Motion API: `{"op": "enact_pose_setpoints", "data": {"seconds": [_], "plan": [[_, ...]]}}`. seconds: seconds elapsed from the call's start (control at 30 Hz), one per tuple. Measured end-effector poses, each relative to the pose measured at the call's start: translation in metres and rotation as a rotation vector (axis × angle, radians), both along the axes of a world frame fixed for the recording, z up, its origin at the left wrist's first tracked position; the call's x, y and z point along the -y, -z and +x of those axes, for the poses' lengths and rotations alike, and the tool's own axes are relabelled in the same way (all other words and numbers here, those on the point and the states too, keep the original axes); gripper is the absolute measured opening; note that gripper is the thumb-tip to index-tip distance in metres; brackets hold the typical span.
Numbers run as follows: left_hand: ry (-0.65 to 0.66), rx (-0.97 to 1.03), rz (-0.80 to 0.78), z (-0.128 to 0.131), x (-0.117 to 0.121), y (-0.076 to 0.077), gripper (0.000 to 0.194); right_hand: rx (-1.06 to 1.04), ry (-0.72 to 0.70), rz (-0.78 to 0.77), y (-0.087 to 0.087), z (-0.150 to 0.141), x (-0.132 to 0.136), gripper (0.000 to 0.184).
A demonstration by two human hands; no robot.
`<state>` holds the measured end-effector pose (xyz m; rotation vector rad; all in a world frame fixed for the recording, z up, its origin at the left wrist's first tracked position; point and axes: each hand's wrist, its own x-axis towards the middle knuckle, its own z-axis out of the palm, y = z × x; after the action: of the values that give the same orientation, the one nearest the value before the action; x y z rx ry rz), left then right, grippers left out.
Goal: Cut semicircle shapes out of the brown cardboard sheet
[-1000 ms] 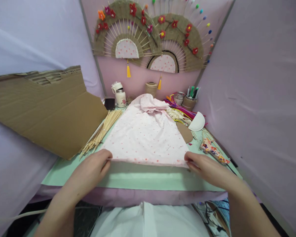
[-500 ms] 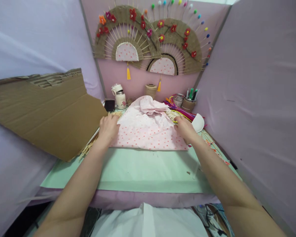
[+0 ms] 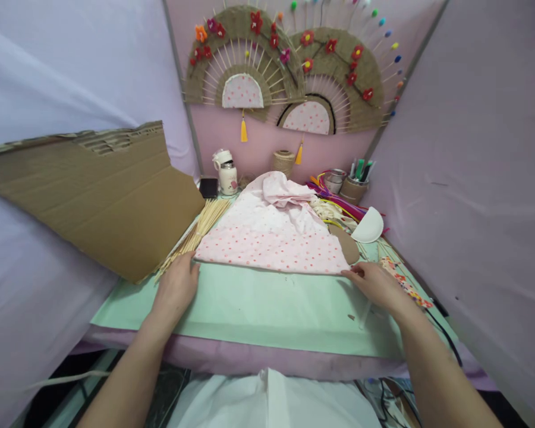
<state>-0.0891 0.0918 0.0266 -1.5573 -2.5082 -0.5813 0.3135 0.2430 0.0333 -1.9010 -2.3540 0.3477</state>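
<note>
A pink cloth with red dots (image 3: 267, 246) lies on the green table top, flat at its front edge and bunched at the back. My left hand (image 3: 178, 285) is at the cloth's front left corner, its fingertips closed there. At the opposite front corner, my right hand (image 3: 372, 282) pinches the cloth between thumb and fingers. A bundle of thin wooden sticks (image 3: 205, 223) lies just beyond my left hand. Near my right hand are a brown cardboard piece (image 3: 345, 242), partly under the cloth, and a white half-disc (image 3: 368, 226).
A large cardboard sheet (image 3: 98, 196) leans at the left. Along the back stand a white bottle (image 3: 226, 173), a twine spool (image 3: 284, 161) and a pen holder (image 3: 354, 189). Coloured pipe cleaners (image 3: 339, 202) lie at the right rear. Two decorated fans (image 3: 245, 56) hang on the back wall.
Both hands have moved toward me and outward, from the cloth's sides to its front corners. The sticks and brown cardboard piece show more now. The view has shifted slightly.
</note>
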Motion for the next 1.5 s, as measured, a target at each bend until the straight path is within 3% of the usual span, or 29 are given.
{"op": "enact_pose_setpoints", "data": {"seconds": [0.13,0.43,0.7,0.83,0.97,1.17,1.23,1.37,1.5], "plan": [[-0.053,0.022,-0.018,0.003,-0.011,0.000,0.039,-0.018,0.060,-0.007,0.011,-0.009,-0.004,0.032],[-0.093,0.136,0.008,-0.001,-0.018,-0.002,0.038,-0.488,0.108,0.012,0.016,0.002,-0.013,0.032],[-0.122,0.227,0.004,0.000,-0.025,0.004,0.040,-0.697,0.193,0.027,0.018,0.001,-0.015,0.032],[-0.105,0.207,-0.045,0.001,-0.024,-0.003,0.035,-0.647,0.147,0.014,0.011,0.003,-0.015,0.033],[-0.135,0.139,-0.068,-0.004,-0.006,-0.018,0.032,-0.463,0.115,0.074,0.001,0.014,-0.007,0.032],[0.035,0.001,-0.237,-0.007,0.028,-0.019,0.029,-0.079,-0.031,-0.089,-0.007,0.022,0.021,0.023],[0.053,-0.050,-0.202,-0.001,0.029,-0.020,0.029,0.008,-0.006,-0.032,-0.013,0.019,0.026,0.026],[0.089,-0.050,-0.058,0.016,0.009,-0.036,0.029,-0.001,-0.059,0.204,-0.032,-0.008,0.030,0.025],[0.162,-0.007,-0.101,0.021,-0.034,-0.047,0.029,-0.136,-0.254,0.272,-0.032,-0.064,0.037,0.022]]}}
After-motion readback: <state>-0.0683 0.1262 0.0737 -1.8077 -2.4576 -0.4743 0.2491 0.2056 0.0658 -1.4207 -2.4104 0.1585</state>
